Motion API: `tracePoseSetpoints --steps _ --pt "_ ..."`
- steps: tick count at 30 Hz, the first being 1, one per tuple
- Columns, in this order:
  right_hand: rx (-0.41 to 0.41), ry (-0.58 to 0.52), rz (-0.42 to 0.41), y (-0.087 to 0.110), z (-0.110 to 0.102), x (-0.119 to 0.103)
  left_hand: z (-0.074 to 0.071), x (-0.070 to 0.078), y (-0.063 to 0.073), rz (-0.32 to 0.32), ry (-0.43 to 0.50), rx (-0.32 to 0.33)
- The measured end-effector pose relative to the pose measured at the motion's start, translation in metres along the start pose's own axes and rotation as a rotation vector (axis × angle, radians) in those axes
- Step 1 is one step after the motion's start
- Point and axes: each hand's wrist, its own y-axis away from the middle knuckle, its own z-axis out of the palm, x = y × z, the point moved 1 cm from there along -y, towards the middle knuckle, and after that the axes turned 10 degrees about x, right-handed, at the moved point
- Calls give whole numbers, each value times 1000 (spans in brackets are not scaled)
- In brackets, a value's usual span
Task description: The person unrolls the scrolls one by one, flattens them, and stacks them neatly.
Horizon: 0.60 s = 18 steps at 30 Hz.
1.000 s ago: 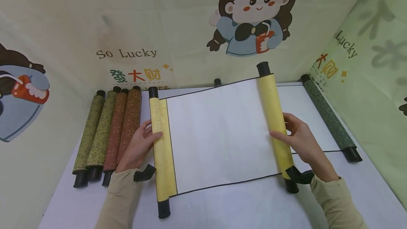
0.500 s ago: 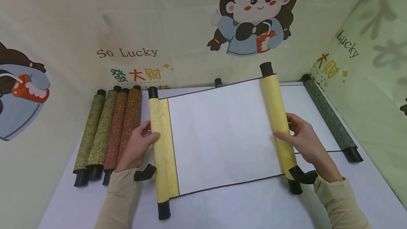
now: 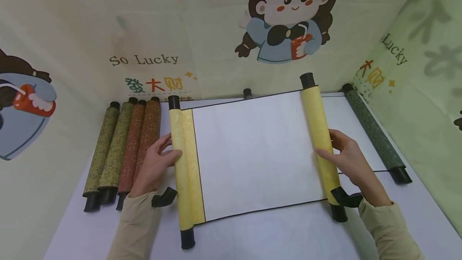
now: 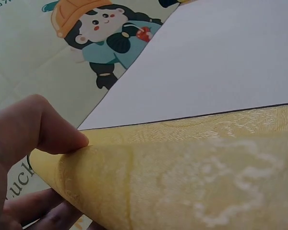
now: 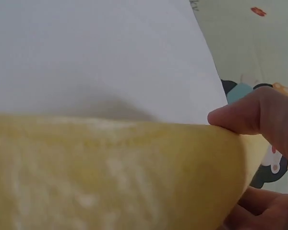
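Note:
A yellow scroll (image 3: 320,131) with black end knobs is partly unrolled, its blank white paper (image 3: 252,155) stretched between two rollers. My left hand (image 3: 153,165) grips the left roller, thumb on top and fingers curled beneath; in the left wrist view the thumb (image 4: 62,134) presses the yellow cloth. On the thicker right roller, my right hand (image 3: 350,157) holds on in the same way, its thumb (image 5: 240,115) over the edge in the right wrist view. The scroll slants, with its right side farther back. Fingers behind each roller are partly hidden.
Several rolled scrolls, green (image 3: 102,147) and reddish brown (image 3: 146,135), lie side by side at the left. Behind the yellow scroll, another opened scroll with a dark green roller (image 3: 373,127) lies at the right. Printed cloth walls (image 3: 213,23) enclose the white table (image 3: 252,240).
My right hand has moved a little to the right with its roller, so more white paper shows. The left hand and its roller have stayed almost in place.

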Motion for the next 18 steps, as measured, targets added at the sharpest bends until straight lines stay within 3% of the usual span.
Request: tracePoseSetpoints --steps 12,18 --pt "-37 91 114 -8 -5 6 -1 7 2 47 -16 35" --pt "-54 89 106 -7 -12 5 -1 6 2 47 -25 16"
